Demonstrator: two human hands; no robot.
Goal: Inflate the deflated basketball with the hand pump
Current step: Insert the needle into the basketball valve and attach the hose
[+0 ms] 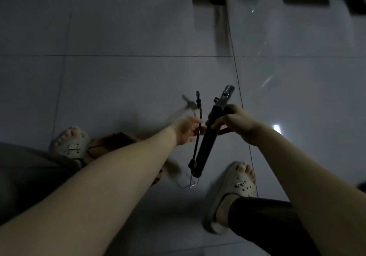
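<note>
Dimly, my right hand (235, 123) grips the pump (206, 147), its barrel running one to seven o'clock. My left hand (186, 130) pinches the hose (196, 147). The deflated basketball (111, 144) lies at eight o'clock, nearer the left.

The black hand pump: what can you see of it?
The slim black tubular hand pump is held tilted above the grey tiled floor. Its upper end is a greyish head; a bent wire foot juts below. A thin black hose runs alongside. The right hand grips the barrel near the top; the blurred left hand seems to pinch the hose.
</note>
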